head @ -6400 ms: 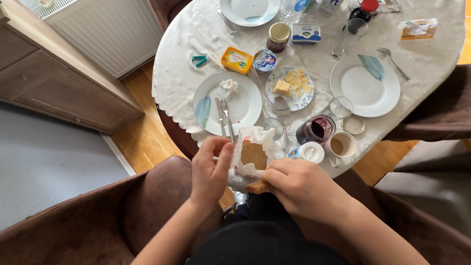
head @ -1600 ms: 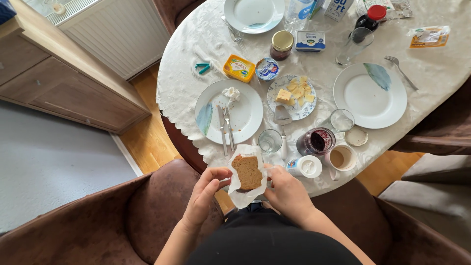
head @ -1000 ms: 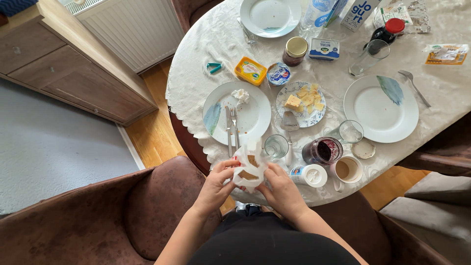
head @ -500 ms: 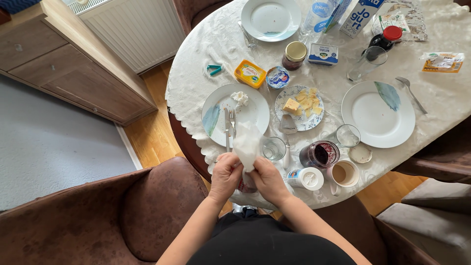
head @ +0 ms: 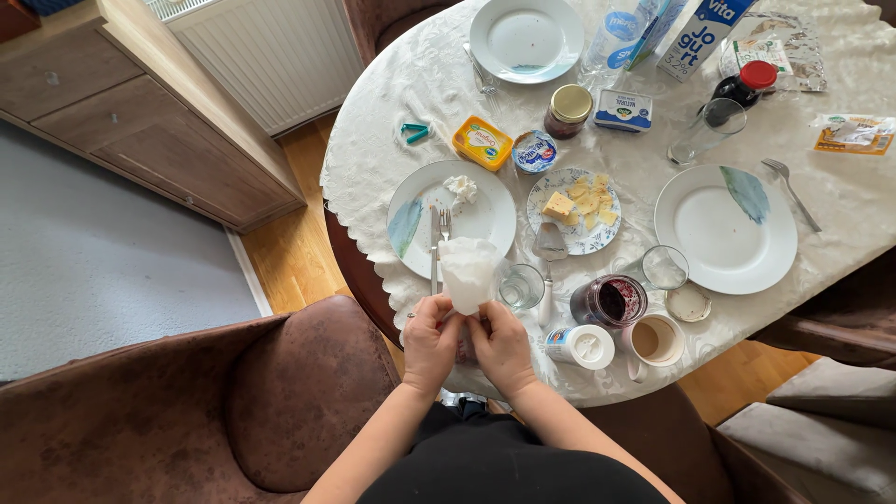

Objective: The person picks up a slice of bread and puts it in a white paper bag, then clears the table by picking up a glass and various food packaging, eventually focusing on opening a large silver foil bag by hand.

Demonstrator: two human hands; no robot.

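My left hand (head: 431, 341) and my right hand (head: 502, 343) meet at the near edge of the round table (head: 373, 159), both pinching the neck of a white plastic bread bag (head: 468, 271). The bag's loose top stands up above my fingers. The bread is hidden between my hands. Just beyond the bag lies a white plate (head: 485, 210) with a knife and fork (head: 437, 245) and a crumpled bit of white paper. An empty glass (head: 521, 287) stands right beside my right hand.
A jam jar (head: 609, 301), a white lid (head: 585, 345) and a coffee cup (head: 653, 340) stand to the right. A cheese plate (head: 577, 199), butter tub (head: 482, 142), two more white plates, a carton and bottles sit farther back. A brown armchair (head: 280, 392) is at my left.
The bag was open with a brown bread slice showing. My hands have since gathered the bag shut around the bread, and its top now points up.
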